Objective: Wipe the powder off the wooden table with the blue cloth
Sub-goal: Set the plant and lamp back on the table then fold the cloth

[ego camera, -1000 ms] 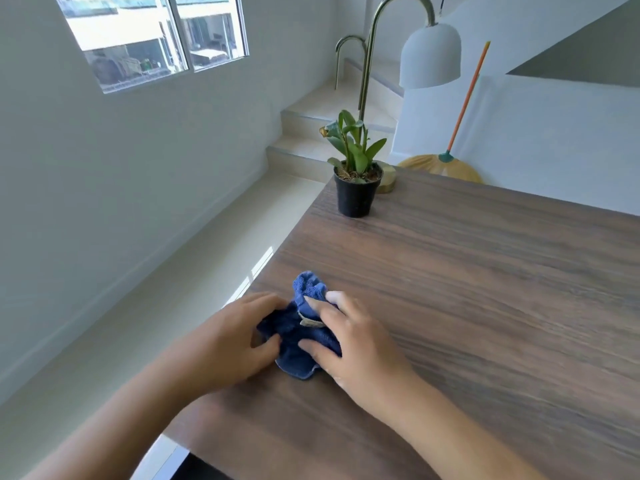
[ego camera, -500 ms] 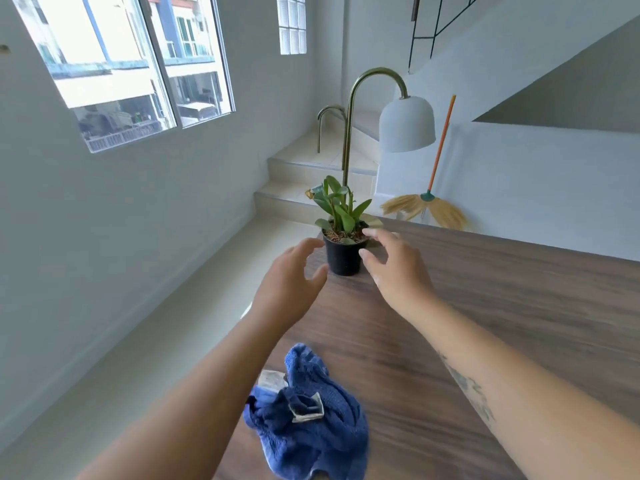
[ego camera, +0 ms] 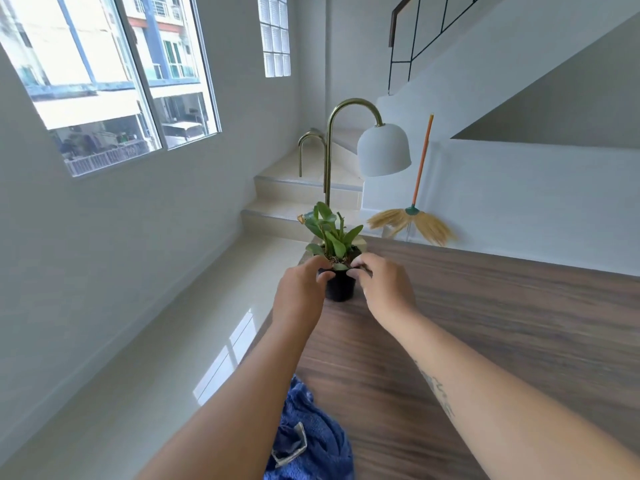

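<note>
— Two hands, both stretched well forward on straight arms. The left hand (ego camera: 299,289) and the right hand (ego camera: 384,289) meet round one small black pot (ego camera: 341,291).

— Gripping it?

— Yes. The left fingers (ego camera: 320,261) curl over the rim, with the thumb on the pot's near side. The right fingers (ego camera: 362,263) curl over the rim opposite. The pot stands upright between the two sets of fingertips.

— And the cloth?

— One blue cloth (ego camera: 311,441), crumpled, well behind the fingers, beside the left forearm at the table's near left edge. Neither hand touches it.

— What else, counted?

— One leafy plant (ego camera: 329,233) in the pot, rising just beyond the fingertips. One lamp (ego camera: 383,150), white shade on a curved brass neck, farther beyond them. One broom (ego camera: 412,220) with an orange handle, beyond and to the right of the right fingers, leaning against a white wall.

— The surface?

— Wooden table (ego camera: 502,323), dark brown grain, spreading right of the fingers. Left of them are a glossy pale floor (ego camera: 156,358) and a large window (ego camera: 114,81). Pale stairs (ego camera: 304,188) climb beyond the lamp.
</note>
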Action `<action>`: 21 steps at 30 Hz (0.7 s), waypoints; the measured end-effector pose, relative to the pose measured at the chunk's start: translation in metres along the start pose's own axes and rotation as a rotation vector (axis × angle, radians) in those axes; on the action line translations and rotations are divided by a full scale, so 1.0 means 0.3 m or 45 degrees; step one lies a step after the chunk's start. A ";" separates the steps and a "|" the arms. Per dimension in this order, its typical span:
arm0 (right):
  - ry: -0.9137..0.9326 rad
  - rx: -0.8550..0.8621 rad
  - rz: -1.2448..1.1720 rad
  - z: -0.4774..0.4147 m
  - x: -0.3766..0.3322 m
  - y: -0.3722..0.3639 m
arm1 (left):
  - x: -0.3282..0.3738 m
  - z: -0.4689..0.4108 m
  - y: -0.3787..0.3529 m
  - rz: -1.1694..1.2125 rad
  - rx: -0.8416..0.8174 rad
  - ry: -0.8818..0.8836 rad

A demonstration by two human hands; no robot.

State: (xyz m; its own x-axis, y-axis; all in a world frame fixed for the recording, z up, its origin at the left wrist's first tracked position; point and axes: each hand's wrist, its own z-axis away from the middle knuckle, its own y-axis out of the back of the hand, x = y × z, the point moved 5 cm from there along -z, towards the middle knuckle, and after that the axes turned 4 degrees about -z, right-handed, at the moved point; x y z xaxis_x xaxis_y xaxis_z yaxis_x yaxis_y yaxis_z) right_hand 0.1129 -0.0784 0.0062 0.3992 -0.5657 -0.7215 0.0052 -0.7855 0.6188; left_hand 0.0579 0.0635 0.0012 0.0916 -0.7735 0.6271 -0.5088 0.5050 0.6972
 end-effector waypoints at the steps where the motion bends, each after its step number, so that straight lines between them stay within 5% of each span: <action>1: 0.015 0.018 -0.001 0.012 0.007 0.019 | 0.015 0.011 -0.001 0.001 -0.002 -0.022; 9: 0.066 0.224 0.045 0.180 0.091 0.283 | 0.255 0.138 -0.035 0.031 -0.124 -0.221; 21: -0.186 0.471 0.180 0.577 0.315 0.721 | 0.666 0.459 -0.253 0.224 -0.376 -0.434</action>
State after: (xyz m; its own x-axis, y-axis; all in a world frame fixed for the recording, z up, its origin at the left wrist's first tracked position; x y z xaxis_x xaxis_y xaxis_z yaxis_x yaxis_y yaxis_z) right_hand -0.0069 -0.3452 0.0180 0.2379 -0.6833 -0.6903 -0.3803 -0.7195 0.5811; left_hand -0.0030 -0.1820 0.0257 -0.2848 -0.7234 0.6290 -0.2224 0.6881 0.6907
